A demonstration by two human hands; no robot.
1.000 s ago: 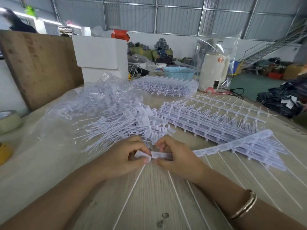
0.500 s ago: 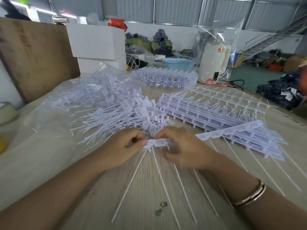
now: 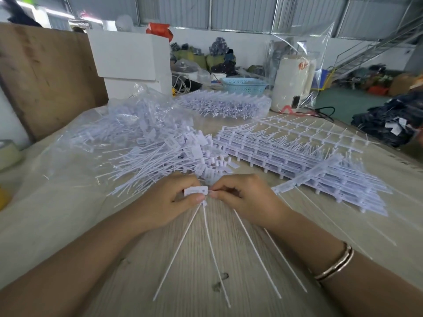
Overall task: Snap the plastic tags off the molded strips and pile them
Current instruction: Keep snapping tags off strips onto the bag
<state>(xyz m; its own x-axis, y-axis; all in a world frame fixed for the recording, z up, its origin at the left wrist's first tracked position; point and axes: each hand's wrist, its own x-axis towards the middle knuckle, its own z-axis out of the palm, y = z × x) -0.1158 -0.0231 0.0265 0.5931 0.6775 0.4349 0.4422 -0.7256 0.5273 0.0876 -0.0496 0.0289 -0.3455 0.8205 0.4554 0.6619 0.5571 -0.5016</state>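
Tag (image 3: pixel 196 191) now off strip (image 3: pixel 304 177), pinched by left hand (image 3: pixel 164 202); right hand (image 3: pixel 247 200) gripping strip.

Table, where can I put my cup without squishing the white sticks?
The bare wood on the table's right edge, beyond the strip stack, is free. So is the near left, beside the left arm. The loose tag pile and the middle are crowded.
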